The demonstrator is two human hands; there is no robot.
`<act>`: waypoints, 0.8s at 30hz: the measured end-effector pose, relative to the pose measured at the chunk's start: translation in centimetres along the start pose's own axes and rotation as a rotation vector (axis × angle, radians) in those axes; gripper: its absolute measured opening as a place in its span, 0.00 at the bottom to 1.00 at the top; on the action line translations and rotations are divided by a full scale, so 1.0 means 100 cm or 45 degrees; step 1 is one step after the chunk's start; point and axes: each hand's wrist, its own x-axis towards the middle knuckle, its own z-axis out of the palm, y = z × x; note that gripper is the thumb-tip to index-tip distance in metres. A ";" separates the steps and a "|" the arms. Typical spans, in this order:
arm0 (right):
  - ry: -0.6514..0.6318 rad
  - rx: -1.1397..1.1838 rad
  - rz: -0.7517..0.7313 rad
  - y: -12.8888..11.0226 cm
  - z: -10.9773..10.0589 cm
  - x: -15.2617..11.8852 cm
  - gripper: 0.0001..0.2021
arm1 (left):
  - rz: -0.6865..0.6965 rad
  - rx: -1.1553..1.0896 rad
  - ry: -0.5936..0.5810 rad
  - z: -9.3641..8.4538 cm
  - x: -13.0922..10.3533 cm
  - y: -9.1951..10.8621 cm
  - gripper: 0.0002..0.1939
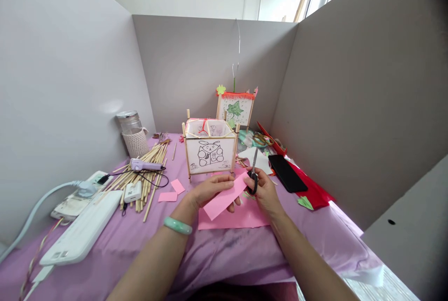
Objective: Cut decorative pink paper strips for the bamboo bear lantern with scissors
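Note:
My left hand (214, 191) holds a folded-looking pink paper strip (224, 200) between thumb and fingers. Black-handled scissors (252, 180) are in my right hand (265, 193), blades pointing up and away, and its fingertips also touch the strip's right end. Below both hands a larger pink sheet (234, 219) lies on the purple cloth. Two small pink pieces (168, 197) rest left of my left hand. Just beyond the hands stands a stick-framed paper lantern (210, 154) with a drawn figure on its front.
Wooden sticks (152, 156), a lilac glue gun (147, 165), power strips (84, 228) and a jar (133, 135) occupy the left. A black phone (287, 173) lies on red material (317, 193) at right. Another lantern (236, 108) stands behind; grey partitions (213, 58) surround the table.

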 end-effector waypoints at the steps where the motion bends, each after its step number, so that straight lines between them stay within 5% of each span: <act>1: -0.018 -0.009 0.003 0.000 0.000 0.000 0.21 | 0.014 -0.017 0.001 0.000 0.000 0.001 0.18; 7: -0.056 -0.041 -0.019 -0.001 0.002 -0.003 0.21 | 0.100 -0.104 0.100 -0.003 0.004 -0.002 0.15; 15: -0.100 -0.072 -0.063 -0.007 0.007 -0.008 0.20 | -0.084 0.014 -0.155 -0.010 0.005 -0.009 0.17; 24: -0.054 -0.043 -0.073 -0.009 0.008 -0.008 0.21 | -0.108 0.164 -0.108 -0.003 0.007 -0.007 0.17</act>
